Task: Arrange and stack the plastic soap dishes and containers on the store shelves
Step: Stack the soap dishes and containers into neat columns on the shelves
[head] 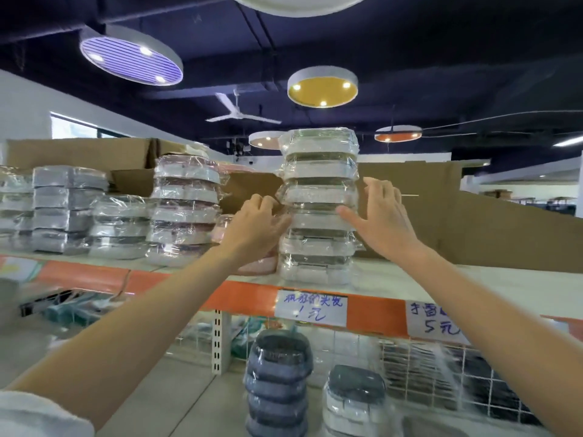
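A tall stack of plastic-wrapped white and dark soap dishes (318, 197) stands on the top shelf (441, 279), near its front edge. My left hand (255, 225) touches the stack's left side about halfway up, fingers loosely bent. My right hand (378, 212) is at the stack's right side with its fingers spread and straight, the thumb reaching the wrapping. Further wrapped stacks stand to the left: a white and pink one (186, 209), a lower white one (121, 227) and grey ones (67, 209). A pink wrapped dish (258, 263) lies behind my left wrist.
Brown cardboard boxes (473, 222) line the back of the shelf. The orange shelf front carries handwritten price labels (312, 307). On the lower shelf stand a blue-grey wrapped stack (277, 383), a shorter grey one (356, 402) and a white wire rack (441, 380).
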A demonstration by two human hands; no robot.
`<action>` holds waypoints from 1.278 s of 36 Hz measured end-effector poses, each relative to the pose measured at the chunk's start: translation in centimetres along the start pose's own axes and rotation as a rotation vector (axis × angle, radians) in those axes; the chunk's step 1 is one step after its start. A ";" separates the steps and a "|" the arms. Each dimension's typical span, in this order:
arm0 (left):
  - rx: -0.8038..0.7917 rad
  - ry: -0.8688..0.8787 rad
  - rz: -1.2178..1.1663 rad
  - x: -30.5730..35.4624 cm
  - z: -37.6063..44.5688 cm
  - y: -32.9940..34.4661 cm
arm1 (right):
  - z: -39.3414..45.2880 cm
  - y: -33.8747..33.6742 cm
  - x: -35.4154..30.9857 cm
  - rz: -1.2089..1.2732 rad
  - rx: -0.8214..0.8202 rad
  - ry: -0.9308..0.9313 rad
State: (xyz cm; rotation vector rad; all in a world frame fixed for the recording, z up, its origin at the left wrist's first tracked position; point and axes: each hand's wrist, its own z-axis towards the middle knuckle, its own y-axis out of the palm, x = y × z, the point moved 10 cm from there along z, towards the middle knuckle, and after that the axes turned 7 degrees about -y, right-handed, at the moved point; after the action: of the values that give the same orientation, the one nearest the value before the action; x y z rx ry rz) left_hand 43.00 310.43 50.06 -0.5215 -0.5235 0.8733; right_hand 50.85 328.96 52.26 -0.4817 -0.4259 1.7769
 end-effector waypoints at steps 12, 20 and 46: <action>0.082 0.166 -0.006 1.1 -4.2 -1.5 | -6.5 1.7 -5.2 -0.212 -0.215 -0.304; 0.040 0.300 -0.064 0.8 -7.4 -1.5 | -8.8 2.7 -8.1 -0.265 -0.296 -0.265; -0.141 0.515 -0.162 -4.8 -20.8 0.1 | -20.6 9.2 -16.1 -0.250 -0.607 -0.222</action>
State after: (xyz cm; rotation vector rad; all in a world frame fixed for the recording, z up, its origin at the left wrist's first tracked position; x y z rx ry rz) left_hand 53.29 302.19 33.31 -0.7920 -0.1509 0.5200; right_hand 57.88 311.82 31.64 -0.6198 -1.1477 1.4433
